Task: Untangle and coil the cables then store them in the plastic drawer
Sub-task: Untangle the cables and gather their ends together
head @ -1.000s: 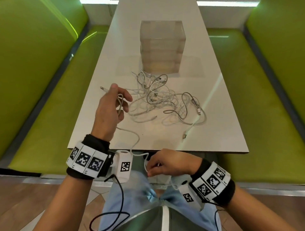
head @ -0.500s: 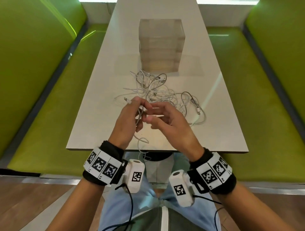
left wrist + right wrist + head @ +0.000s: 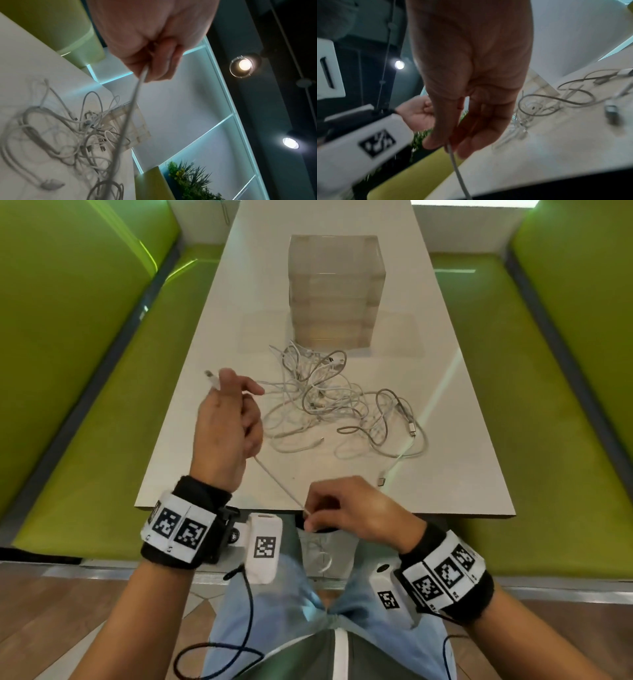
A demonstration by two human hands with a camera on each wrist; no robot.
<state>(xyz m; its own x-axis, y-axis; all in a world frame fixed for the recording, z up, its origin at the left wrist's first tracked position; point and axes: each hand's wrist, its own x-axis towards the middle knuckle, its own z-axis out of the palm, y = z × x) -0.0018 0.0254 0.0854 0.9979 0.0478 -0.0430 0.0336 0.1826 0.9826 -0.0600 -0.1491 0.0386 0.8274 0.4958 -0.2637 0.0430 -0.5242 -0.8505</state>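
White, thin and limp, the cable (image 3: 274,482) runs taut between both hands over the near edge of the worktop (image 3: 191,419). The left hand (image 3: 224,426) grips it in curled fingers, the connector end (image 3: 212,379) protruding above the fist. The right hand (image 3: 346,510) pinches the same cable at the worktop edge; its tail hangs below. The remaining cables (image 3: 329,402) lie tangled, smooth-jacketed, white and grey, in front of the translucent plastic drawer (image 3: 335,292), a squared, stacked unit. Handling is judged light, flexible and slightly slippery. Take hold near the stiff connector and feed loops by hand.
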